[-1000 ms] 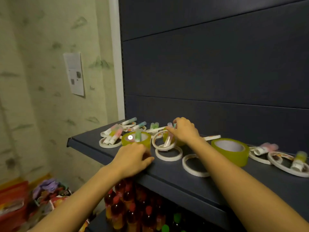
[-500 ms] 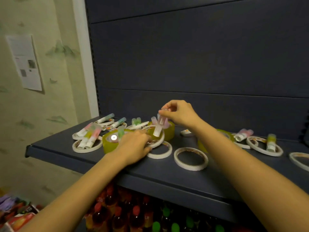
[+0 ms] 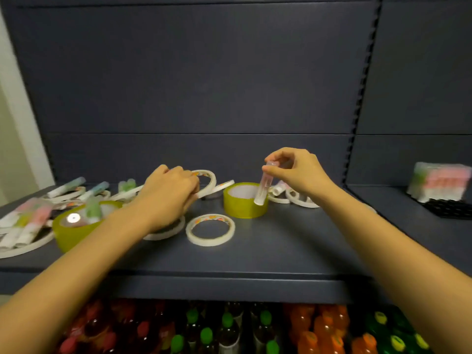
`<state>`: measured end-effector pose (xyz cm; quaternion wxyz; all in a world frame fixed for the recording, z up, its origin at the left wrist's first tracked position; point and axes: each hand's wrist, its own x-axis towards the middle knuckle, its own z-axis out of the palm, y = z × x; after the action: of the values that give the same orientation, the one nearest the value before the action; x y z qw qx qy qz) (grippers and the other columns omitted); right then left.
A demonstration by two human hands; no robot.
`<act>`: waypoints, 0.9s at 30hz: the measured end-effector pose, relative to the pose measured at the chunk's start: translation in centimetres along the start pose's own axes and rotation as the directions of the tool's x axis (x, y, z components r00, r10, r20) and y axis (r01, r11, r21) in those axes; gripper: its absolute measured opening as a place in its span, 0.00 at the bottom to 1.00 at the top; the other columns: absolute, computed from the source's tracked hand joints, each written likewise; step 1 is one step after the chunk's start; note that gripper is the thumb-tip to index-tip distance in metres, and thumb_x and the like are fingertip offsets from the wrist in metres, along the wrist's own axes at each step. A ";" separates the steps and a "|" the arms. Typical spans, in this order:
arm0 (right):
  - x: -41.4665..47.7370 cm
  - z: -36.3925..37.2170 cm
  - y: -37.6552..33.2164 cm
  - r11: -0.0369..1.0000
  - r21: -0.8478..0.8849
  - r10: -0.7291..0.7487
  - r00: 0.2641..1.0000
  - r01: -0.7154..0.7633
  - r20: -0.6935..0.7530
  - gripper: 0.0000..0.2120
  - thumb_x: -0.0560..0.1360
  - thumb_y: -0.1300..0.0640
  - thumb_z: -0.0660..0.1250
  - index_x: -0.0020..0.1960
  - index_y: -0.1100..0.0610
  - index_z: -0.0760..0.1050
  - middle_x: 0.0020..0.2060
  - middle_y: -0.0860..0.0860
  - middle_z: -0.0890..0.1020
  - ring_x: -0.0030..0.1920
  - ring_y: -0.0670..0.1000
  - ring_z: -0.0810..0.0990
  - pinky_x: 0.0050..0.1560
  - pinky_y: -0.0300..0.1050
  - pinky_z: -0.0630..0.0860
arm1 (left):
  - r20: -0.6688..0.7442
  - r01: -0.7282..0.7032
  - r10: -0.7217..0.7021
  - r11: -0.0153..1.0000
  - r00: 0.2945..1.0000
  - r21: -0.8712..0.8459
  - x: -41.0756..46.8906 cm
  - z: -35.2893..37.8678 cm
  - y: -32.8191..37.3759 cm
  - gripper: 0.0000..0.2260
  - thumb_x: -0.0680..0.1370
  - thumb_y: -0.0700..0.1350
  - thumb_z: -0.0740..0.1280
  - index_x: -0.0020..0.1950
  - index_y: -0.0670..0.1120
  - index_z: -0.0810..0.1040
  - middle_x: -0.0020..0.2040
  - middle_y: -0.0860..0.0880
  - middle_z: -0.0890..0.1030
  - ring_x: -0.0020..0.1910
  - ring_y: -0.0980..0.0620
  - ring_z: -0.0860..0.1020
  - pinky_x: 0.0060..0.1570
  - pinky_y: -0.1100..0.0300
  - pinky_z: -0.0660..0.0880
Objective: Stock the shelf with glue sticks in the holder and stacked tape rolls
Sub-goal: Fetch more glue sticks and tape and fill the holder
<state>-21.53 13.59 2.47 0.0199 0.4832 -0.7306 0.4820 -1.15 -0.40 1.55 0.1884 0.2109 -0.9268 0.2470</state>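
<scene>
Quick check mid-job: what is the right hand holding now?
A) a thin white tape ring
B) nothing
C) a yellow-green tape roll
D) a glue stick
D: the right hand pinches the top of a glue stick, its lower end by the rim of the yellow-green tape roll; the left hand grips the thin white tape ring.

The left hand (image 3: 168, 198) hides part of a tilted tape roll (image 3: 212, 178); leftmost glue sticks (image 3: 33, 221) are blurred.
</scene>
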 end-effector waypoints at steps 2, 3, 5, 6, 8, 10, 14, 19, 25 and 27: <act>-1.0 -2.5 1.5 0.999 -0.024 0.028 0.999 -0.028 -0.032 0.07 0.72 0.55 0.72 0.50 0.53 0.80 0.45 0.48 0.82 0.48 0.49 0.81 0.52 0.45 0.78 | -0.175 -0.138 0.123 0.988 0.977 -0.075 1.2 -0.4 2.3 0.06 0.78 0.45 0.62 0.48 0.46 0.78 0.47 0.48 0.80 0.48 0.44 0.77 0.45 0.54 0.67; -1.6 -3.9 2.3 0.999 -0.034 0.040 0.998 -0.041 -0.044 0.07 0.72 0.55 0.72 0.50 0.53 0.80 0.45 0.49 0.83 0.48 0.49 0.81 0.51 0.45 0.78 | -0.234 -0.202 0.182 0.977 0.955 -0.062 2.0 -0.5 3.7 0.07 0.76 0.45 0.62 0.42 0.46 0.79 0.40 0.48 0.80 0.41 0.45 0.79 0.40 0.54 0.69; -3.0 -6.7 3.8 0.996 -0.067 0.058 0.996 -0.063 -0.073 0.07 0.72 0.55 0.72 0.50 0.53 0.80 0.45 0.49 0.83 0.48 0.48 0.81 0.52 0.44 0.77 | -0.301 -0.269 0.252 0.963 0.920 -0.017 3.3 -1.0 6.7 0.08 0.73 0.47 0.63 0.35 0.48 0.77 0.32 0.51 0.78 0.31 0.47 0.77 0.31 0.57 0.70; -3.7 -8.3 4.7 0.993 -0.092 0.071 0.993 -0.079 -0.091 0.08 0.72 0.55 0.72 0.51 0.54 0.80 0.45 0.49 0.83 0.48 0.48 0.81 0.53 0.44 0.77 | -0.314 -0.303 0.279 0.953 0.907 -0.027 3.9 -1.3 8.6 0.06 0.71 0.46 0.67 0.34 0.48 0.77 0.31 0.51 0.78 0.29 0.47 0.77 0.29 0.58 0.70; -5.2 -11.5 6.5 0.984 -0.133 0.097 0.987 -0.114 -0.130 0.09 0.72 0.55 0.72 0.52 0.54 0.80 0.46 0.49 0.83 0.48 0.48 0.80 0.53 0.44 0.77 | -0.325 -0.364 0.332 0.931 0.885 -0.041 5.2 -1.9 12.5 0.09 0.65 0.44 0.76 0.34 0.48 0.77 0.31 0.50 0.78 0.29 0.47 0.77 0.29 0.58 0.71; -6.7 -14.8 8.3 0.981 -0.144 0.104 0.980 -0.129 -0.170 0.09 0.73 0.57 0.72 0.52 0.55 0.80 0.46 0.50 0.82 0.48 0.50 0.81 0.51 0.39 0.77 | -0.325 -0.396 0.363 0.917 0.873 -0.041 6.3 -2.5 16.2 0.11 0.62 0.45 0.79 0.33 0.48 0.77 0.32 0.50 0.79 0.29 0.47 0.77 0.28 0.60 0.71; -10.0 -21.2 11.9 0.968 -0.177 0.138 0.965 -0.180 -0.223 0.08 0.74 0.58 0.70 0.53 0.55 0.79 0.42 0.48 0.80 0.41 0.47 0.78 0.42 0.28 0.72 | -0.323 -0.423 0.376 0.902 0.868 -0.086 8.3 -3.6 23.1 0.11 0.63 0.45 0.79 0.34 0.48 0.78 0.31 0.50 0.80 0.30 0.47 0.77 0.28 0.59 0.70; -12.0 -27.4 16.8 0.950 -0.197 0.173 0.934 -0.241 -0.311 0.08 0.72 0.56 0.71 0.51 0.52 0.81 0.44 0.53 0.84 0.46 0.51 0.81 0.47 0.44 0.75 | -0.254 -0.371 0.332 0.921 0.908 -0.123 10.1 -4.9 30.8 0.07 0.79 0.45 0.61 0.54 0.48 0.77 0.52 0.49 0.80 0.52 0.45 0.75 0.47 0.55 0.66; -11.9 -30.0 21.2 0.971 -0.135 0.141 0.927 -0.198 -0.348 0.10 0.73 0.58 0.71 0.54 0.56 0.81 0.44 0.49 0.82 0.43 0.48 0.79 0.47 0.38 0.72 | -0.137 -0.319 0.306 0.944 0.942 -0.084 12.1 -5.6 35.9 0.10 0.82 0.46 0.55 0.59 0.49 0.73 0.60 0.50 0.76 0.58 0.48 0.71 0.51 0.57 0.65; -11.0 -30.4 22.3 0.974 -0.122 0.139 0.924 -0.193 -0.357 0.10 0.73 0.58 0.71 0.54 0.56 0.81 0.44 0.49 0.81 0.44 0.48 0.78 0.47 0.38 0.71 | -0.113 -0.313 0.304 0.947 0.946 -0.074 13.2 -5.7 36.8 0.10 0.82 0.46 0.54 0.61 0.50 0.71 0.60 0.51 0.75 0.58 0.49 0.70 0.52 0.58 0.64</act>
<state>-45.14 44.64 -1.95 0.1444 0.3242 -0.7893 0.5011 -28.63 27.80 -1.79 0.2029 0.0419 -0.9480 0.2415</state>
